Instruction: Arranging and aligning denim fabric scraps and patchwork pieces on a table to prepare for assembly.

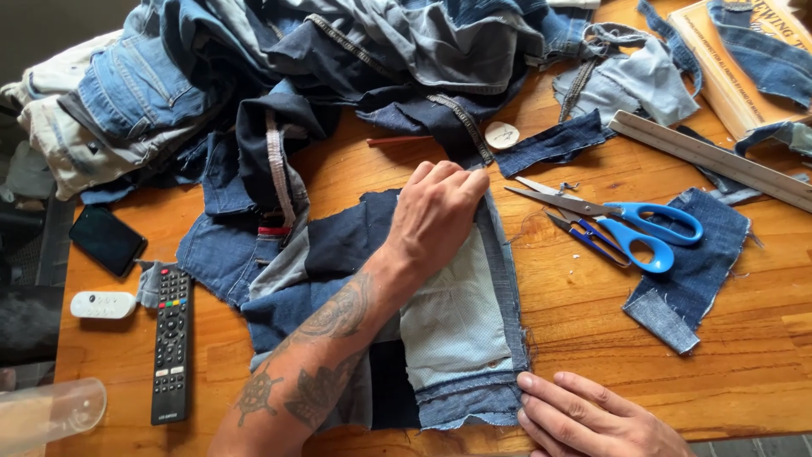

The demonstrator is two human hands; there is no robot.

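Wooden table (592, 338) is carrying a denim pile (296, 59) along its far edge. Left hand (436, 216) is lying flat, fingers together, pressing the top edge of a patchwork panel (457, 322) at mid-table. Right hand (592, 419) is resting near the table's near edge, fingers spread, fingertips touching the panel's lower right corner. Blue scissors (626, 224) are lying just right of the panel, beside a denim scrap (694, 271). Ruler (710, 156) is sitting toward the far right corner. Remote (171, 343) and phone (107, 239) are lying by the left edge.
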